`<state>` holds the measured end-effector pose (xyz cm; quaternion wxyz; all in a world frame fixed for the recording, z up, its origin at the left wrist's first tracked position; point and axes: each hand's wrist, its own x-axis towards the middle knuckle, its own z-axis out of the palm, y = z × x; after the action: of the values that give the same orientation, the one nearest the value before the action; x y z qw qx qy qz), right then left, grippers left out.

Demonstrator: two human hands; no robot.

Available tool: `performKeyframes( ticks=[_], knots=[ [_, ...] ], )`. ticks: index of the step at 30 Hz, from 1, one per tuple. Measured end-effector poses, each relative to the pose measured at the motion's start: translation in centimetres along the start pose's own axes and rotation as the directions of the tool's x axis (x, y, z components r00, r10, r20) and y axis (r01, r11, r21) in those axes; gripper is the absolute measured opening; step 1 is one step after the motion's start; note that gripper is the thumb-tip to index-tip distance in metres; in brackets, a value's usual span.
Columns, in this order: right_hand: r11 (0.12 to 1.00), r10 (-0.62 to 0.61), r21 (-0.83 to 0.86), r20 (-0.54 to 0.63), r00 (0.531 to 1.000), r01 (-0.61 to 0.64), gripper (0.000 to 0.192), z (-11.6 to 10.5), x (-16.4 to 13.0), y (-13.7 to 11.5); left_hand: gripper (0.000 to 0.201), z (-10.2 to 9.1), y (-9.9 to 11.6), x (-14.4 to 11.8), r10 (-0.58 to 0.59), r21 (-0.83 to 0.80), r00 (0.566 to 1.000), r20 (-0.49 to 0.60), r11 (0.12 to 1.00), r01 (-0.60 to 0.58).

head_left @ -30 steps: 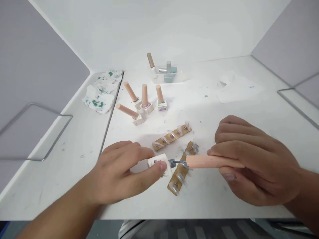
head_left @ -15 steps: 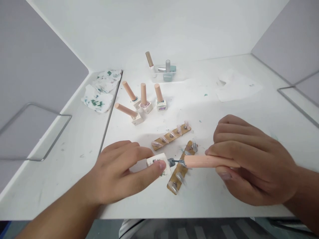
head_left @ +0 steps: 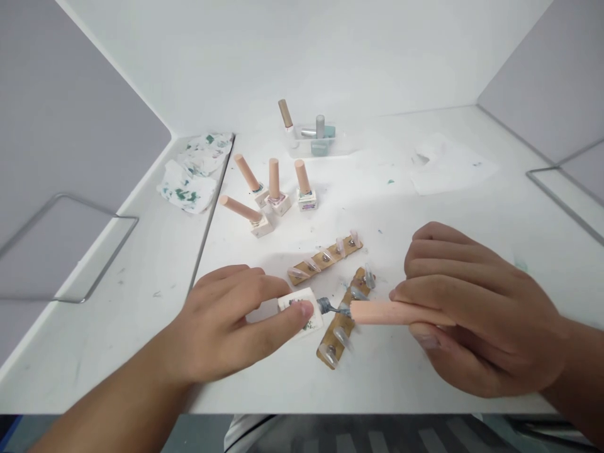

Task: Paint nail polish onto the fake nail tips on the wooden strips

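My left hand [head_left: 240,327] is closed on a white nail polish bottle [head_left: 298,304], tipped on its side with its grey-smeared neck facing right. My right hand [head_left: 476,314] grips the long peach cap of the polish brush [head_left: 391,313]. The brush's thin stem reaches left to the bottle mouth; how far the bristles sit inside is hidden. Beneath the brush lies a wooden strip [head_left: 349,308] bearing several clear and greyish false nail tips. Just behind, a second wooden strip [head_left: 325,257] carries several pale pinkish nail tips.
Several peach-capped polish bottles [head_left: 277,201] stand beyond the strips. A clear plastic tray [head_left: 346,145] at the back holds more bottles. Green-stained tissues [head_left: 189,182] lie at left, a white tissue [head_left: 448,170] at right. Metal wire brackets [head_left: 134,229] flank both sides.
My right hand has dipped slightly toward me, lowering the cap and tilting the brush stem at the bottle mouth. My left hand and its bottle stay nearly still.
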<state>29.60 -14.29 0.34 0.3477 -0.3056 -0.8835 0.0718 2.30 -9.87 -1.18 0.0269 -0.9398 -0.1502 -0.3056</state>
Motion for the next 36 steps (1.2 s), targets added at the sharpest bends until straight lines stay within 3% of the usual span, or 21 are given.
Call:
performKeyframes(
  ticks=[20, 29, 36],
  knots=[
    [1.0, -0.028, -0.008, 0.004, 1.0, 0.028, 0.009, 0.2, 0.0, 0.0, 0.023, -0.1, -0.4, -0.3, 0.002, -0.035, 1.0, 0.007, 0.999, -0.002],
    [1.0, -0.013, -0.012, 0.003, 1.0, 0.013, 0.009, 0.2, 0.1, 0.0, 0.016, -0.2, -0.6, 0.2, 0.004, -0.074, 1.0, 0.001, 0.997, -0.004],
    [0.977, 0.104, 0.184, 0.016, 0.994, -0.105, 0.01, 0.5, -0.1, 0.9, 0.026, -0.4, -1.0, 0.2, -0.059, -0.14, 0.998, -0.01, 0.988, 0.057]
  ],
)
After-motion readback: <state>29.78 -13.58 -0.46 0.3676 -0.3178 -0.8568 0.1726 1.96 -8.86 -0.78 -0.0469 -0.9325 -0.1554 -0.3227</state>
